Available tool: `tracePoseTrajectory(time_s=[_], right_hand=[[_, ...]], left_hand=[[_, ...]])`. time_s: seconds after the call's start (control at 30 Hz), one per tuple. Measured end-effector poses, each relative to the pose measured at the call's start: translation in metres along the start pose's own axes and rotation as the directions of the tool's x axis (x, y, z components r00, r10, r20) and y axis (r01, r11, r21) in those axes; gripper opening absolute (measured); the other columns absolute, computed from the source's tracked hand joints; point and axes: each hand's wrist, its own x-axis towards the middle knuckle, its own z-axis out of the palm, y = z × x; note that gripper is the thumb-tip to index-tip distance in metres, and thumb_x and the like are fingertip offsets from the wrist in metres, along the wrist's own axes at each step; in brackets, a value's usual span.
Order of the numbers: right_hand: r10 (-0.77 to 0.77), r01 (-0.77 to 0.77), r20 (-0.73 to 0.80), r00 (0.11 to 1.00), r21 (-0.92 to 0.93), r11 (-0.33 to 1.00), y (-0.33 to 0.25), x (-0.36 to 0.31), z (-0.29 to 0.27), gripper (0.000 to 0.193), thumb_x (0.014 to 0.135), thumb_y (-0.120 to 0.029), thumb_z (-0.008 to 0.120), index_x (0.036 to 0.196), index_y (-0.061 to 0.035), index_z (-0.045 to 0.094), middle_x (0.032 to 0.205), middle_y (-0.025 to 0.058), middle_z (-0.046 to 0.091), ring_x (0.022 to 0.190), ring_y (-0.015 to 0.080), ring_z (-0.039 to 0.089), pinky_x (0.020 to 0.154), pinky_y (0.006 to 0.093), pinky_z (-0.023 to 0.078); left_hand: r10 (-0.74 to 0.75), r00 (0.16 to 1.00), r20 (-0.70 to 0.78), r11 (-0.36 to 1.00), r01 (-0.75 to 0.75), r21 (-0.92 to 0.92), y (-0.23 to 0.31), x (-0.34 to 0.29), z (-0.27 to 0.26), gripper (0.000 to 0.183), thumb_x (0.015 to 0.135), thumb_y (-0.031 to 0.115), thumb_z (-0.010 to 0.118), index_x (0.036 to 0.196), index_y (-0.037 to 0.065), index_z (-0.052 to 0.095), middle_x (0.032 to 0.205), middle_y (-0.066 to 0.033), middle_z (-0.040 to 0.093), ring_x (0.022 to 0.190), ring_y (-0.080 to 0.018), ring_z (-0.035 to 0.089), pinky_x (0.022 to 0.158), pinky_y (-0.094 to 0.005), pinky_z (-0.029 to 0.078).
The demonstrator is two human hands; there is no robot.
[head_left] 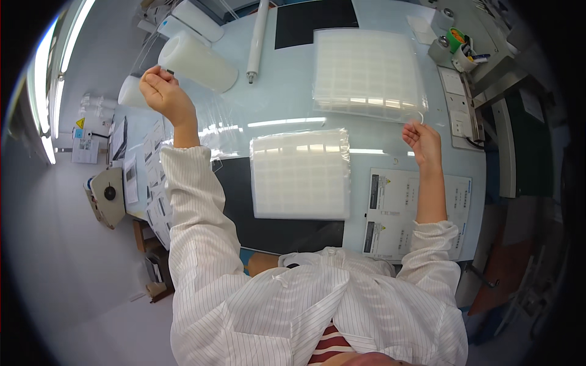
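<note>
My left hand [168,97] is raised at the upper left, in front of a large translucent film roll [198,61]. Its fingers are closed on a small dark piece [170,71] whose kind I cannot make out. On the right, my right hand [422,143] is closed in a pinch, with a thin white curved strip [421,116] rising from the fingertips. Just beyond it lies a stack of translucent gridded sheets [369,73] in clear film. A second film-wrapped gridded stack [299,174] rests between my arms, partly over a black mat [274,235], touched by neither hand.
A white roller [258,43] lies at the back. Printed sheets [397,210] lie under my right forearm, others [157,183] along the left edge. A pen cup [465,59] and metal-topped jars [439,50] stand back right. A wall-side socket strip [459,113] borders the table.
</note>
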Motion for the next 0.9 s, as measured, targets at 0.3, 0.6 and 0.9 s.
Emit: tracePoseTrajectory(time_s=[0.3, 0.6, 0.9], right_hand=[[0.082, -0.083, 0.192, 0.978, -0.002, 0.997, -0.013, -0.001, -0.014, 0.019, 0.092, -0.011, 0.060, 0.103, 0.0036, 0.060, 0.078, 0.0062, 0.064, 0.066, 0.0122, 0.061, 0.058, 0.0222, 0.053], [0.031, -0.029, 0.129, 0.991, -0.019, 0.999, -0.012, -0.024, 0.001, 0.021, 0.093, -0.011, 0.058, 0.106, 0.0055, 0.058, 0.076, 0.0069, 0.062, 0.063, 0.0131, 0.060, 0.056, 0.0229, 0.051], [0.055, -0.050, 0.130, 0.990, -0.043, 0.998, -0.003, -0.074, 0.014, 0.021, 0.095, -0.012, 0.054, 0.109, 0.0037, 0.054, 0.071, 0.0050, 0.057, 0.058, 0.0117, 0.053, 0.053, 0.0225, 0.043]], left_hand=[[0.371, 0.816, 0.444, 0.551, -0.578, 0.602, -0.010, -0.072, -0.181, 0.013, 0.094, -0.002, 0.046, 0.104, -0.002, 0.054, 0.086, -0.0116, 0.057, 0.072, -0.0214, 0.054, 0.066, -0.0286, 0.045], [-0.052, 0.796, 0.603, 0.530, -0.490, 0.692, -0.122, -0.134, -0.185, 0.042, 0.086, 0.011, 0.061, 0.126, 0.003, 0.052, 0.113, -0.0187, 0.056, 0.109, -0.0352, 0.051, 0.091, -0.0434, 0.041], [-0.774, 0.298, 0.559, 0.539, 0.774, 0.332, -0.086, -0.162, 0.075, 0.044, 0.092, 0.037, 0.058, 0.101, -0.005, 0.065, 0.085, -0.0101, 0.065, 0.071, -0.0175, 0.060, 0.066, -0.0284, 0.050]])
